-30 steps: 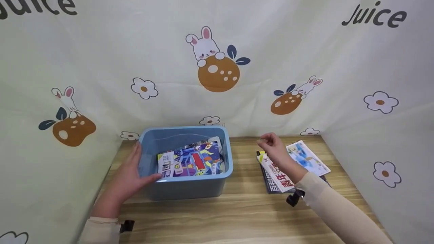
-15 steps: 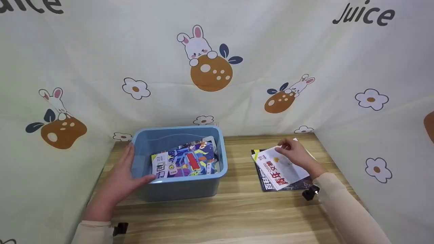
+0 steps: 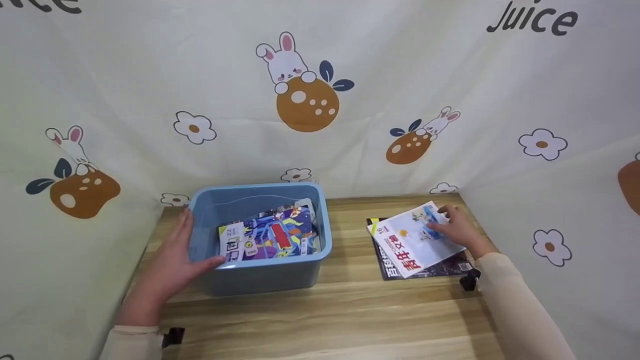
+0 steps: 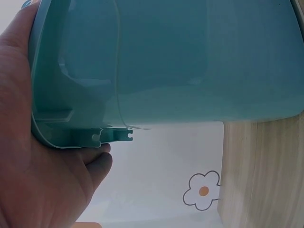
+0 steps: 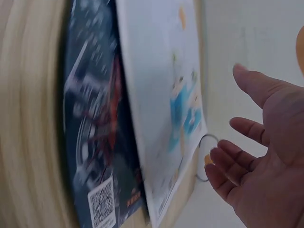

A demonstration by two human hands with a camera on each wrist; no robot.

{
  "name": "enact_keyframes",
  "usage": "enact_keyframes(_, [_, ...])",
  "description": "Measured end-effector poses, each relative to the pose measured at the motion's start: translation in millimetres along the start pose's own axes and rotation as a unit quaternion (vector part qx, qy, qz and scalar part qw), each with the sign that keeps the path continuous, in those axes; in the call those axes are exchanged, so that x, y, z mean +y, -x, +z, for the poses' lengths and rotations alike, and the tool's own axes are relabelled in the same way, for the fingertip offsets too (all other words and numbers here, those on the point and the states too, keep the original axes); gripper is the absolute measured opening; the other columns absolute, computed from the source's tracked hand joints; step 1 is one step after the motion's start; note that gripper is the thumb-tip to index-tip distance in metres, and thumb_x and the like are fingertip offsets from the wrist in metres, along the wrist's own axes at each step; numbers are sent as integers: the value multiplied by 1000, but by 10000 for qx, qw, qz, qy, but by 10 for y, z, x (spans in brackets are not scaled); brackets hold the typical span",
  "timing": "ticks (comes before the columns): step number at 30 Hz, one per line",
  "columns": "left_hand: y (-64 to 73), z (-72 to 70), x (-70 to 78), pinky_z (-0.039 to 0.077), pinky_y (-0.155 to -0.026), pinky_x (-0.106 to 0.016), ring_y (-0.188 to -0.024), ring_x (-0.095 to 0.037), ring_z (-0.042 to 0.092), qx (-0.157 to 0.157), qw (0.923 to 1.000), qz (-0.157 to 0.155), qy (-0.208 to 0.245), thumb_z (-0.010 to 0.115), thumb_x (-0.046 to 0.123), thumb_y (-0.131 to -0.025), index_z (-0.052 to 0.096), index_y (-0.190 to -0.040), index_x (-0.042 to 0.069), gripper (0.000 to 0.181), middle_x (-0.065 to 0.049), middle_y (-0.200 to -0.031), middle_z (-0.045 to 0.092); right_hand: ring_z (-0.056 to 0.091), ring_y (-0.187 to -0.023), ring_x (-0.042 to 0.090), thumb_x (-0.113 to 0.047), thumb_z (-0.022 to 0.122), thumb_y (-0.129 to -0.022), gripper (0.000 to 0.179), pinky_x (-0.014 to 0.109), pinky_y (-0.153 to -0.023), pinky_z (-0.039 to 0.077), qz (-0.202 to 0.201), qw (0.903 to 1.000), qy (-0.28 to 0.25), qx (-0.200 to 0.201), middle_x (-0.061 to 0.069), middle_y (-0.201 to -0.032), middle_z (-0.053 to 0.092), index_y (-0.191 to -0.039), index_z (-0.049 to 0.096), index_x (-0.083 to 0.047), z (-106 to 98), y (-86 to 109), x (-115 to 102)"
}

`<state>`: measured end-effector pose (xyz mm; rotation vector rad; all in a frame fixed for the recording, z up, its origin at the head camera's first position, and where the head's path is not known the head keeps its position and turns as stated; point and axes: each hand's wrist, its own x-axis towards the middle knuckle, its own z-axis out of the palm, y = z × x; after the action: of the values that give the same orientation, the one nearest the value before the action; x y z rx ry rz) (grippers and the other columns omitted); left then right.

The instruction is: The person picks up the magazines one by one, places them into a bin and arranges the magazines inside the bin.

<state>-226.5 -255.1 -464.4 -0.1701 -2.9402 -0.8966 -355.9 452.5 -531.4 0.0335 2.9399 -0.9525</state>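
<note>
On the frame's right, your right hand, fingers loose and wide, hangs by the white magazine atop a dark magazine. Lower left, your left hand grips the blue bin, maybe to steady it.

A small table booth walled in by creased off-white cloth; home or workplace cannot be told. White cartoon rabbits, round orange-brown fruit, outlined flowers and the black word "Juice" decorate the cloth, which rises along the left, back and right edges of a pale wood-grain tabletop.
</note>
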Motion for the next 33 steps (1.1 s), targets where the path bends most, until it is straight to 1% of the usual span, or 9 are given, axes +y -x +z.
enact_keyframes(4, [0, -4, 4, 28, -114, -87, -162, -62, 13, -24, 10000, -43, 1, 79, 82, -84, -7, -178, 13, 144, -21, -184, -6, 41, -145, 62, -47, 82, -100, 91, 76, -121, 37, 338, 9989, 154, -286, 44, -160, 33, -165, 38, 0, -15, -55, 160])
enact_keyframes(7, [2, -5, 12, 28, -115, -87, -162, -63, 13, -40, 10000, -73, 26, 79, 82, -84, -7, -178, 14, 144, -21, -184, -6, 37, -147, 64, -53, 84, -97, 102, 78, -122, 33, 395, 9977, 299, -455, 46, -164, 26, -170, 32, -4, -25, -95, 259])
enact_keyframes(12, [11, -2, 8, 28, -115, -86, -162, -63, 14, -36, 10000, -59, -6, 78, 82, -85, -6, -177, 12, 144, -24, -184, -4, 39, -143, 62, -58, 87, -92, 114, 77, -121, 34, 462, 9954, 254, -801, 45, -166, 22, -175, 27, -10, -31, -108, 321])
enact_keyframes(14, [8, -3, 8, 28, -116, -86, -162, -63, 14, -35, 10000, -47, -25, 78, 82, -85, -6, -178, 11, 144, -24, -183, -3, 39, -142, 61, -58, 89, -89, 116, 77, -121, 34, 440, 9947, 254, -897, 43, -166, 22, -176, 27, -14, -33, -106, 324])
enact_keyframes(17, [4, -4, 8, 28, -115, -86, -162, -63, 15, -44, 10000, -44, -27, 78, 82, -85, -5, -178, 11, 143, -24, -184, -3, 37, -143, 65, -57, 90, -89, 116, 80, -120, 32, 274, 9938, 368, -1008, 45, -165, 21, -176, 27, -14, -35, -116, 321])
enact_keyframes(22, [4, -7, 7, 29, -114, -87, -161, -63, 15, -39, 10000, -65, -19, 77, 83, -85, -6, -178, 13, 143, -22, -184, -4, 32, -147, 70, -56, 93, -86, 116, 83, -119, 30, 243, 9911, 628, -1148, 46, -165, 19, -176, 30, -16, -40, -146, 284])
enact_keyframes(25, [7, -6, 4, 30, -113, -87, -162, -63, 15, -41, 10000, -84, 4, 77, 83, -85, -7, -178, 14, 143, -22, -184, -5, 35, -147, 67, -60, 93, -84, 118, 82, -119, 34, 373, 9882, 834, -1230, 42, -164, 22, -176, 32, -20, -49, -174, 264])
enact_keyframes(28, [11, -3, 0, 30, -113, -87, -162, -63, 14, -52, 9999, -98, 14, 77, 83, -85, -7, -178, 15, 143, -22, -184, -5, 35, -146, 67, -62, 93, -84, 120, 83, -117, 35, 509, 9843, 1022, -1346, 44, -164, 21, -177, 30, -20, -69, -192, 245])
enact_keyframes(33, [10, -3, 0, 29, -114, -87, -163, -62, 12, -51, 9999, -83, 45, 78, 82, -85, -7, -178, 15, 142, -20, -184, -6, 24, -152, 72, -56, 94, -85, 119, 85, -120, 28, 662, 9827, 1004, -1409, 50, -169, 6, -177, 28, -20, -125, -176, 197])
